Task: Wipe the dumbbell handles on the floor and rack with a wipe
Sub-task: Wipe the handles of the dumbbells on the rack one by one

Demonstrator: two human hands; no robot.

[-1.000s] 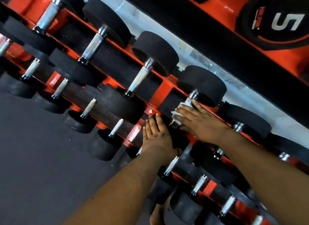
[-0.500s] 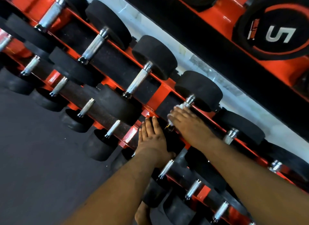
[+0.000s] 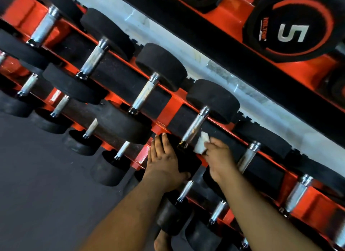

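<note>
Now, by part:
Right hand: the right hand [image 3: 217,157] has its fingers curled round a white wipe [image 3: 201,143], pinching it at the fingertips
Wipe: crumpled, sticking up out of the fingers, just beside the lower end of a handle [image 3: 194,128]; whether it touches the metal I cannot tell
Handle: knurled chrome, tilted, running from a near black head under the left hand up to a far head [image 3: 212,101]; bare along its length
Left hand: the left hand [image 3: 164,161] lies flat with straight fingers, palm down on the near head [image 3: 186,157] of the same dumbbell, gripping nothing
Rack: a red rack [image 3: 173,108] with black padded rails runs on a slant from upper left to lower right; this dumbbell sits on its upper tier
Neighbours: more dumbbells lie in a row on both sides on that tier, and a lower tier holds smaller ones with thin handles, one [image 3: 184,191] just below the left wrist
Floor: dark floor [image 3: 46,185] at lower left, with a bare foot [image 3: 161,241] at the bottom edge
Behind: a pale strip of floor beyond the rack, then a second red stand with a black plate [image 3: 293,24] marked 5
</note>
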